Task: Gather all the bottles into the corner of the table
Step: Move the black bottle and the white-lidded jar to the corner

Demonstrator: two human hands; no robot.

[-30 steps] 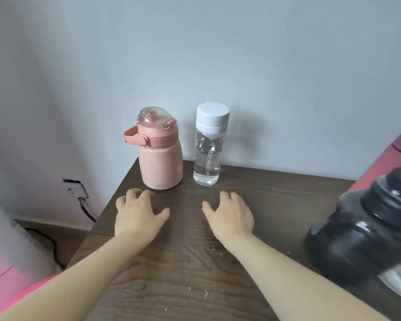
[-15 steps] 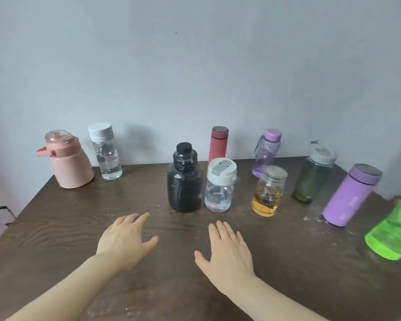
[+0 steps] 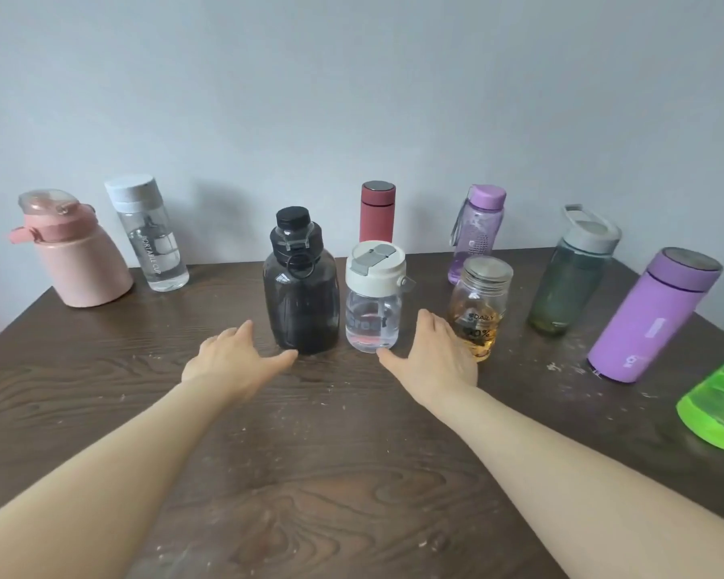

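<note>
Done: my pink jug (image 3: 82, 261) and clear white-capped bottle (image 3: 151, 240) stand at the surface's (image 3: 352, 474) far left corner.
Left: black bottle (image 3: 301, 294), small clear bottle (image 3: 373, 302), amber jar (image 3: 479, 311) mid-surface; red flask (image 3: 377, 211) and the others along the far edge and right.
Left hand (image 3: 235, 361): fingers spread, empty, beside the black bottle.
Right hand (image 3: 433, 357): fingers spread, empty, between small clear bottle and amber jar.

Green bottle (image 3: 717, 405) running off right edge; right hand (image 3: 433, 356) covering amber jar's (image 3: 479, 311) lower left; red flask (image 3: 377, 211) base sitting hidden behind white-lidded bottle (image 3: 374, 296).
</note>
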